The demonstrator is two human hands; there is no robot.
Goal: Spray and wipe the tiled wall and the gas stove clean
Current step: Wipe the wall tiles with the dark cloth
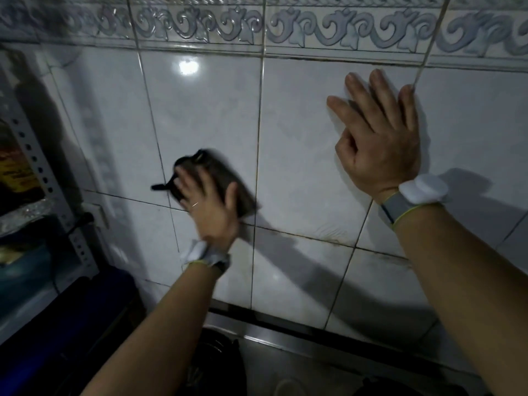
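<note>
Wall-wipe step, as I read it. My left hand (pixel 208 201) presses a dark cloth (pixel 213 167) flat on the tiled wall (pixel 300 132), fingers spread over it and thumb out to the right, not pinching. The cloth straddles a grout line left of centre; hand and cloth are blurred, so probably mid-stroke. My right hand (pixel 380 141) is further right and higher, palm flat on the tile with fingers splayed upward, holding nothing and likely bracing me. Both forearms reach up from the near edge, each with a grey wristband carrying a white puck. To do this well, I'd use overlapping strokes with even palm pressure, follow the grout lines, and work down toward the grime on the seam at lower right. The gas stove (pixel 285 338) sits at the near bottom against the wall base, dim, with a dark burner partly visible. A metal rack (pixel 34 155) stands far left. No spray bottle is in view.
</note>
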